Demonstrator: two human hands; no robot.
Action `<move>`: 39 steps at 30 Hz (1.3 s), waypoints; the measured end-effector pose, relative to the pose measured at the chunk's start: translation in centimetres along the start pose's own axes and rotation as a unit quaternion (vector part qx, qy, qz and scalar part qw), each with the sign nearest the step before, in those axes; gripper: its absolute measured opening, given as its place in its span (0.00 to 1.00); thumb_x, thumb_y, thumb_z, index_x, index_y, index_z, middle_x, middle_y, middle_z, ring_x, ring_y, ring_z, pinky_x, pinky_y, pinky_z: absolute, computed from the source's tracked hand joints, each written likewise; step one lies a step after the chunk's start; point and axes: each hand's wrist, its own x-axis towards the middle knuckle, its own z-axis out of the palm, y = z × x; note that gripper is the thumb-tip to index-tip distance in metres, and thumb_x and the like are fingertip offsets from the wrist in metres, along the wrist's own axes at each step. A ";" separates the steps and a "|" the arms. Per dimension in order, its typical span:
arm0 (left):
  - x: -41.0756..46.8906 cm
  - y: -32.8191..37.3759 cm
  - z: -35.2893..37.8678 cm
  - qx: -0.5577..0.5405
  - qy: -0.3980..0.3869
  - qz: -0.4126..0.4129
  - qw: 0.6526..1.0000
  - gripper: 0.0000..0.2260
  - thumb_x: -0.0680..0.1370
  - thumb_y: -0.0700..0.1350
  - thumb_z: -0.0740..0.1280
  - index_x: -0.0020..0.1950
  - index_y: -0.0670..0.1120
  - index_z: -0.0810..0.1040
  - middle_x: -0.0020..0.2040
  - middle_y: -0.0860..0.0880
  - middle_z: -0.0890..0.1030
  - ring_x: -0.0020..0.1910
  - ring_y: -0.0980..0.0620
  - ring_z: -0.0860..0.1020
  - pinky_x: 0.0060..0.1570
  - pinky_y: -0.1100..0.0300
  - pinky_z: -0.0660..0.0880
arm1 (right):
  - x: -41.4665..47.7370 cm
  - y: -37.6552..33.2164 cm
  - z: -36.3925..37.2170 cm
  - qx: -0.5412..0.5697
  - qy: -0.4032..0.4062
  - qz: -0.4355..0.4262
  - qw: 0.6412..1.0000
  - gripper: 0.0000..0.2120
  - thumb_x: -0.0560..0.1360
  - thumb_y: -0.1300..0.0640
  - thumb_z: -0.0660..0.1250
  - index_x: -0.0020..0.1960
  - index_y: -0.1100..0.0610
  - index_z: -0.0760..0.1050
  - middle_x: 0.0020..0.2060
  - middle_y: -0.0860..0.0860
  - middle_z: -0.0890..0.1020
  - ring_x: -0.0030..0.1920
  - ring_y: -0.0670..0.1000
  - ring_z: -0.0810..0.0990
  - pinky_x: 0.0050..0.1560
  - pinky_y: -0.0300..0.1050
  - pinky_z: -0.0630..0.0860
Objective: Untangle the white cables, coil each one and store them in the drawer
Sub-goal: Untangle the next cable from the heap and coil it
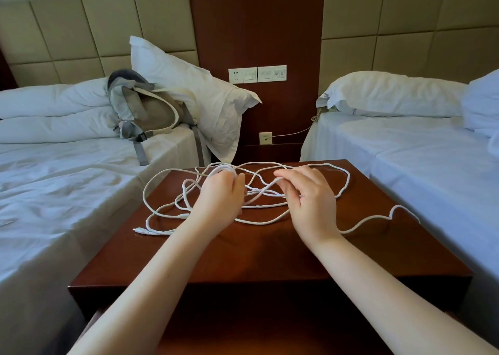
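White cables (343, 184) lie in a loose tangle across the far half of the dark wooden nightstand (270, 252). My left hand (220, 195) grips a small bundle of coiled loops (222, 169) at the back of the tangle. Just right of it, my right hand (307, 201) pinches a single strand between thumb and fingers. One cable end with a plug (140, 230) lies at the left edge of the top. Another strand (378, 217) trails off toward the right edge. The drawer front is hidden below my forearms.
A bed (54, 192) with a grey backpack (145, 111) and a pillow stands on the left. A second bed (418, 149) is on the right. Behind the nightstand, a wooden wall panel carries sockets and switches (256, 74).
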 end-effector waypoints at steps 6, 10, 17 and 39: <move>-1.2 1.3 0.6 -0.248 -0.261 -0.068 0.931 0.21 0.82 0.46 0.53 0.30 0.42 0.68 0.21 0.50 0.67 0.20 0.54 0.64 0.21 0.65 0.60 | 0.0 -0.3 -0.2 0.027 0.021 0.023 0.999 0.14 0.78 0.53 0.59 0.51 0.59 0.81 0.43 0.51 0.83 0.46 0.49 0.79 0.46 0.34 0.72; -1.6 1.8 0.9 -0.403 -0.341 -0.098 0.844 0.22 0.76 0.57 0.55 0.28 0.44 0.67 0.22 0.49 0.63 0.19 0.56 0.60 0.21 0.66 0.58 | 0.2 -0.4 -0.3 0.034 0.034 0.052 0.998 0.16 0.79 0.53 0.58 0.49 0.59 0.82 0.44 0.52 0.83 0.46 0.50 0.79 0.46 0.28 0.68; -1.6 1.8 -0.4 -0.479 -0.450 -0.093 0.748 0.13 0.72 0.44 0.56 0.27 0.45 0.63 0.22 0.52 0.61 0.19 0.59 0.59 0.20 0.68 0.60 | 0.3 -0.8 0.0 0.068 -0.054 0.030 0.996 0.17 0.77 0.53 0.54 0.45 0.58 0.81 0.42 0.49 0.83 0.46 0.43 0.71 0.48 0.28 0.64; -2.3 2.1 0.7 -0.402 -0.444 -0.011 0.800 0.10 0.75 0.43 0.57 0.36 0.43 0.72 0.30 0.46 0.69 0.28 0.51 0.67 0.33 0.58 0.62 | 0.1 -0.2 -0.1 0.146 -0.052 0.107 0.982 0.08 0.78 0.55 0.57 0.42 0.49 0.72 0.34 0.36 0.75 0.38 0.43 0.78 0.35 0.32 0.72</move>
